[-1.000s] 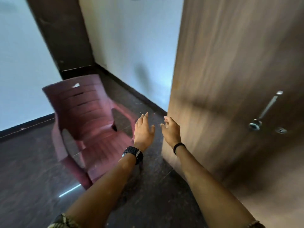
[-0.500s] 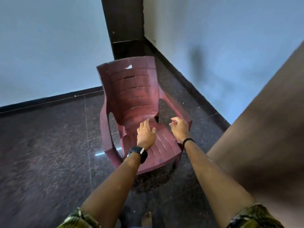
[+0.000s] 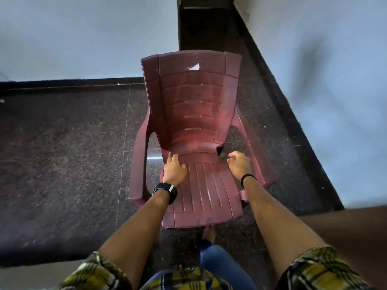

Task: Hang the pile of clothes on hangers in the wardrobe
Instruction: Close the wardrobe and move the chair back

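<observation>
Wardrobe panel at right edge; left hand flat, fingers straight, right hand loosely curled, empty, over maroon chair.

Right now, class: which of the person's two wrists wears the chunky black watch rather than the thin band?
The left wrist: the left hand has the chunky black watch behind it, while the right hand has only a thin black band.
</observation>
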The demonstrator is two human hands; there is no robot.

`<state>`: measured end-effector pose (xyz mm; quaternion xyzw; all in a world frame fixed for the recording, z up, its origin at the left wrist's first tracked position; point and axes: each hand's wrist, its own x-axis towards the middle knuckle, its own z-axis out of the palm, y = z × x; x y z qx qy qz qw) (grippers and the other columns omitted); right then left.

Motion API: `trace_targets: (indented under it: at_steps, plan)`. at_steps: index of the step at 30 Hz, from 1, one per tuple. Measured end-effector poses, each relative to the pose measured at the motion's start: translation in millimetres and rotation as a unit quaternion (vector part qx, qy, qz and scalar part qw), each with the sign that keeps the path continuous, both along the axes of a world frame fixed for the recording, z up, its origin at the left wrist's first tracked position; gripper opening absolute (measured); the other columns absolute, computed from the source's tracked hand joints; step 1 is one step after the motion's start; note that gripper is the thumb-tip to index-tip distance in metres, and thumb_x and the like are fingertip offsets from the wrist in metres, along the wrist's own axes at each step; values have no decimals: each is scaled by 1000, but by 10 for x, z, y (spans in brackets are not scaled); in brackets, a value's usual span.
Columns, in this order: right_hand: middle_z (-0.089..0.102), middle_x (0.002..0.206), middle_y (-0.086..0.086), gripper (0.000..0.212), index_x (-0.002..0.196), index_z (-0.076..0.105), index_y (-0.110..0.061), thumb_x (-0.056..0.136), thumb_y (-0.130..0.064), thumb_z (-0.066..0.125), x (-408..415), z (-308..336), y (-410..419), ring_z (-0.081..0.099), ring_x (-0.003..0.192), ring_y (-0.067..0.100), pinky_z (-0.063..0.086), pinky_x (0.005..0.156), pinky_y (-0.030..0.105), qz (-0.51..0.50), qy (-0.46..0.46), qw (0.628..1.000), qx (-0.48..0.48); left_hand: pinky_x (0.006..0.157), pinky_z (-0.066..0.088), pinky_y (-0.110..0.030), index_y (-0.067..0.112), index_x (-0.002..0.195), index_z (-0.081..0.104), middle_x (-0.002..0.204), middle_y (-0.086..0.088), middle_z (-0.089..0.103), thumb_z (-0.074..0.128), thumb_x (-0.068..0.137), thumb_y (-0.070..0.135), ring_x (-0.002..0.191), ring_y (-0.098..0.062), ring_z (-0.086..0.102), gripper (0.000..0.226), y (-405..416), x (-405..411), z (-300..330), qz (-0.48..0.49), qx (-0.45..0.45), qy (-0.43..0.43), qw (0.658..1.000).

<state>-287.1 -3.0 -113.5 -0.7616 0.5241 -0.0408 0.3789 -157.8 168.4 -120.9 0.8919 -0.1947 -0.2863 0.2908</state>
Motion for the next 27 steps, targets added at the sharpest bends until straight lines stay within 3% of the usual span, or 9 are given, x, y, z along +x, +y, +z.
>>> trace_targets:
  at_steps: [8,16,19,24,27]
  plan:
    - [65,113,17,23,112,66,-6,92,-10,56,531,-809,-424,58,108,31,42,89,25,104,100,985,89,109,31,-46,5,142,35,139,-20,41,46,92,16,128,-39,39,52,-321,411,-692,55,95,79,991]
    - [66,117,14,24,112,67,-9,92,-13,54,925,-1730,-723,58,111,30,46,95,33,106,169,973,117,107,34,-41,1,138,36,141,-19,37,46,94,12,127,-36,40,46,-509,827,-1627,64,145,114,981]
    - [61,125,17,31,121,62,-4,92,-13,54,1035,-2139,-890,55,118,31,42,99,34,87,185,974,102,108,32,-45,0,135,37,139,-21,39,46,93,17,127,-37,37,46,-599,1044,-2049,71,171,97,978]
    - [43,139,26,59,138,39,5,92,-26,60,1090,-2698,-1177,41,130,37,33,104,36,114,252,959,62,116,17,-46,4,149,16,152,-20,23,46,94,35,142,-35,20,69,-672,1279,-2566,50,236,99,965]
    - [41,141,26,72,138,38,4,88,-41,63,1070,-2928,-1297,38,132,37,31,108,39,144,285,944,88,112,26,-49,12,144,29,147,-17,31,50,90,52,138,-35,26,70,-625,1365,-2827,56,251,147,955]
